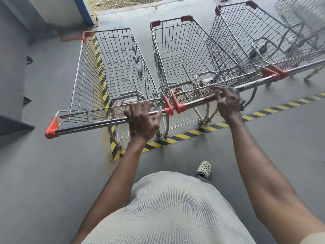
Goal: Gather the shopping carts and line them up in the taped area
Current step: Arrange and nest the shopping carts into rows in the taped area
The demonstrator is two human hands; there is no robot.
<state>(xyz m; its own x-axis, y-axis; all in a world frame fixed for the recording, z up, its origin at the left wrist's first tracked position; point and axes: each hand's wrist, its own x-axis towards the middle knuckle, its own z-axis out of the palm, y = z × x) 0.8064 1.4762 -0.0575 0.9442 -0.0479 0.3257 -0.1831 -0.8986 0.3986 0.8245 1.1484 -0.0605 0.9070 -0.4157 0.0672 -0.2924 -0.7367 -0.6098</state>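
Three wire shopping carts with red corner caps stand side by side inside yellow-black floor tape (193, 132). My left hand (141, 120) grips the handle bar of the left cart (112, 67), near the bar's right end. My right hand (228, 101) is at the handle bar of the middle cart (181, 55), fingers spread over the bar and only loosely bent. The right cart (246, 34) stands beside the middle one, its handle reaching to the right edge. The left cart's basket sits over the tape's left strip (100, 67).
A grey wall with a ledge (14, 124) runs along the left, close to the left cart. Another cart (302, 16), blurred, stands at the far right. Grey concrete floor lies behind me; my foot in a white clog (204, 169) is on it.
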